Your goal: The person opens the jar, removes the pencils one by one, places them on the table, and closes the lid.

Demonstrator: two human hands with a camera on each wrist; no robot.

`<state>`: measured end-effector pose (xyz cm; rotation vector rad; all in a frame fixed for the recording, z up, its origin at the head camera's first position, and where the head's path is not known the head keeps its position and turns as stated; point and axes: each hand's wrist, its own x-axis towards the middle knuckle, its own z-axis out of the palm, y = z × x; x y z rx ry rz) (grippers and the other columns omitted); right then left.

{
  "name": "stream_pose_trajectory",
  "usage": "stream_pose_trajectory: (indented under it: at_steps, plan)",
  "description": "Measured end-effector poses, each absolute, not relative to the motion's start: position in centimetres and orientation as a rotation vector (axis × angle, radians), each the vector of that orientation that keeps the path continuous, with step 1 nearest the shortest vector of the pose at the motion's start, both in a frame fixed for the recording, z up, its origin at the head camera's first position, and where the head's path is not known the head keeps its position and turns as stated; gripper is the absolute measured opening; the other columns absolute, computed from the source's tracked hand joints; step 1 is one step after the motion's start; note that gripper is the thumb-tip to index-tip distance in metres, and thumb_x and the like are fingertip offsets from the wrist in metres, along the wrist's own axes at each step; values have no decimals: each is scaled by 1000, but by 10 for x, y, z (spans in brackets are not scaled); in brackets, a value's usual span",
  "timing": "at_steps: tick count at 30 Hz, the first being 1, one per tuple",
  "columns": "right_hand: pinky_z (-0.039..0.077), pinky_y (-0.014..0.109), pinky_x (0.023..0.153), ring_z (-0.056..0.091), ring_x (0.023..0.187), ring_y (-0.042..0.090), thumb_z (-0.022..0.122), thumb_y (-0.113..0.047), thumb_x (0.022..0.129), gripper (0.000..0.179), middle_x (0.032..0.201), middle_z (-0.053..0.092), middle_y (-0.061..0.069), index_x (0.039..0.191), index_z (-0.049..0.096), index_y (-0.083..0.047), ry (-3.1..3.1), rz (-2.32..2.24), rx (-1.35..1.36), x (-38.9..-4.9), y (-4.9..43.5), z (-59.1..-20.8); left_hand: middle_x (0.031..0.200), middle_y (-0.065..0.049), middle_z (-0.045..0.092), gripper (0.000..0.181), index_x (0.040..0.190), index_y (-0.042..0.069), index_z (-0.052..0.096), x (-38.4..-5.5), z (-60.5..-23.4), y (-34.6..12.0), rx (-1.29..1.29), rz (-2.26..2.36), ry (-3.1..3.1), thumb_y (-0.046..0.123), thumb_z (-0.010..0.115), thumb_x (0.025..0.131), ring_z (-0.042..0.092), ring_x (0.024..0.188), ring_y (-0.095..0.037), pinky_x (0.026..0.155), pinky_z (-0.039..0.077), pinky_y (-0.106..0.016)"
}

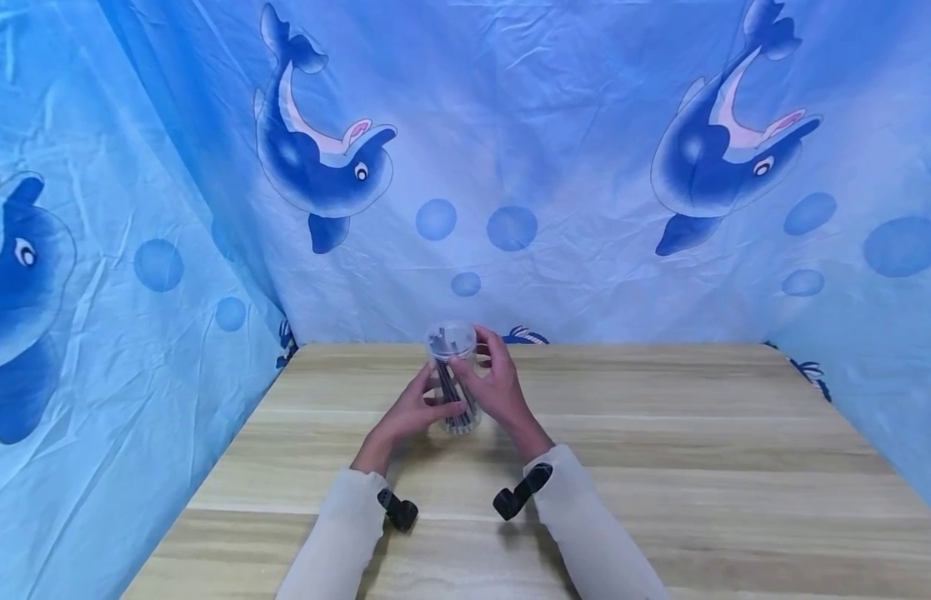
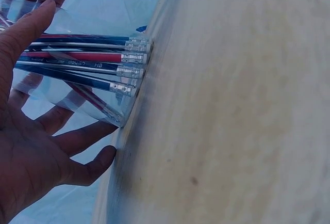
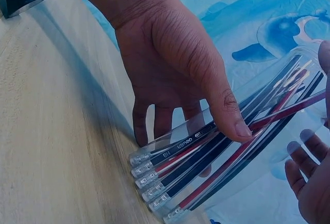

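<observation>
A clear plastic jar [image 1: 462, 394] of pencils stands slightly tilted, its base right at the wooden tabletop. Several black, dark blue and red pencils [image 2: 98, 56] lean inside, silver ferrules and eraser ends down. My left hand [image 1: 416, 412] grips the jar low down, thumb [image 3: 227, 108] across the near side and fingers spread round the far side. Higher up, my right hand [image 1: 498, 383] holds the jar around its rim, by the clear round top [image 1: 452, 340]. In the right wrist view only some fingers and the thumb of that right hand [image 3: 314, 182] show, at the right edge.
The light wood table [image 1: 660, 467] runs up to a blue curtain [image 1: 570, 275] printed with dolphins and bubbles, which also hangs at both sides. Each wrist carries a small black camera [image 1: 521, 492] over a pale sleeve [image 1: 585, 517].
</observation>
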<state>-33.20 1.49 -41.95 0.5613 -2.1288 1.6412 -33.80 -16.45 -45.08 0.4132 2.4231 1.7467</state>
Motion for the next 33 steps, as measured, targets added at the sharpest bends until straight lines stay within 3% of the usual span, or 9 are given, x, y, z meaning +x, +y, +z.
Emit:
stream_pose_trajectory:
  at_steps: [6,11,22,28,33]
  plan:
    - [47,43,94,54,116,24,68,-36,96,58,134,53,6,145,45,-16,-2109,1653,564,-334,15,-421,146,-20,45,97,160,32,20,-333,-441,-162,412,1729,2414,19,80,86,51,126,-45,106,38,-62]
    - [44,51,95,54,116,29,69,-27,96,54,132,54,12,141,44,-10,-2041,1728,588,-329,14,-417,144,-21,47,95,160,29,23,-322,-429,-161,442,1760,2399,19,80,85,51,126,-44,105,39,-62]
    - [47,47,94,56,114,26,65,-27,98,45,126,58,10,135,46,-9,-2030,1727,596,-333,15,-422,145,-15,48,97,157,42,23,-337,-451,-165,441,1766,2424,28,84,82,51,126,-42,104,37,-64]
    - [46,54,93,56,116,36,60,-14,101,43,127,57,21,138,45,1,-2002,1717,638,-324,14,-414,143,-15,49,96,157,42,23,-338,-454,-166,441,1770,2425,26,83,83,55,121,-43,103,39,-64]
    - [48,53,89,55,114,41,56,-6,101,40,126,54,28,137,44,9,-2001,1661,673,-310,14,-400,145,-15,48,97,157,42,21,-337,-453,-165,424,1756,2441,30,83,83,55,122,-42,102,40,-64]
